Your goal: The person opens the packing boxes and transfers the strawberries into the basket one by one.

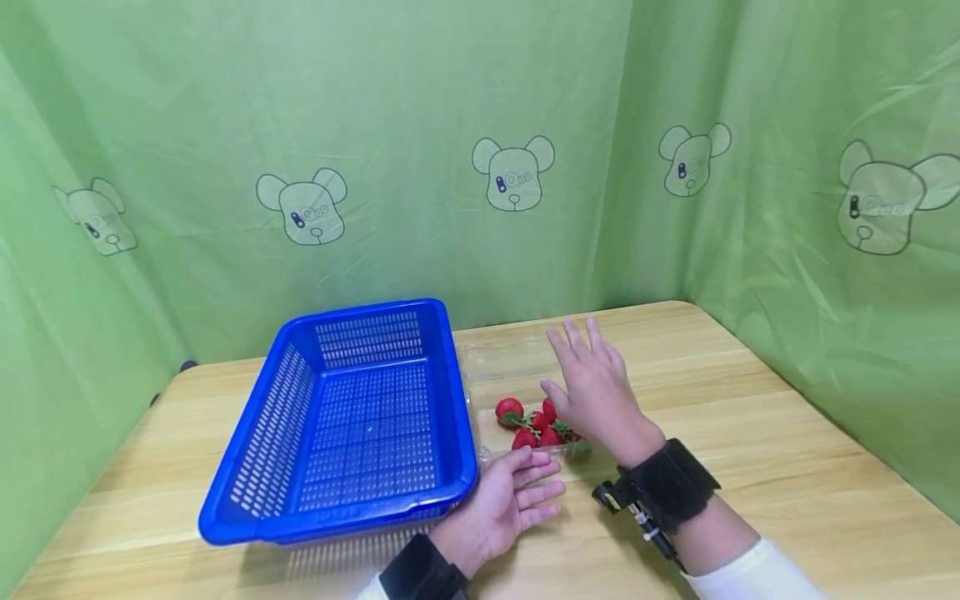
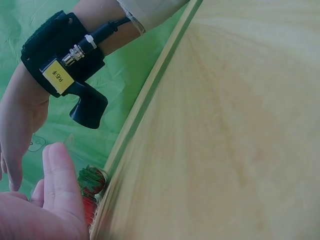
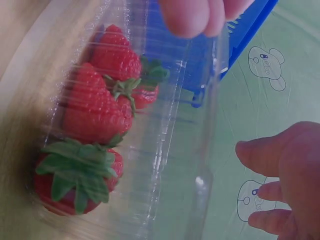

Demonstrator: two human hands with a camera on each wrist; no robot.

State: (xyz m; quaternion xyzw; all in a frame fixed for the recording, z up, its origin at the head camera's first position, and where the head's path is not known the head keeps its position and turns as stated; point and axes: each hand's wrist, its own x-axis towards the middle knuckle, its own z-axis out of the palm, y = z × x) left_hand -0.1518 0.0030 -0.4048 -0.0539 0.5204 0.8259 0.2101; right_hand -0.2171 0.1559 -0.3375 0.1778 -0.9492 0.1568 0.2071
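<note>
Neither grip grasps anything. From the head, the left hand (image 1: 506, 504) extends loose fingers by the clear container (image 1: 487, 435), the right hand (image 1: 596, 387) spread above; strawberries (image 1: 527, 423) sit inside, beside the blue basket (image 1: 452, 400). Left wrist: straight, released fingers. Right wrist: berries behind plastic, untouched. Seemingly a reaching step; any pick calls for a gentle pinch.
</note>
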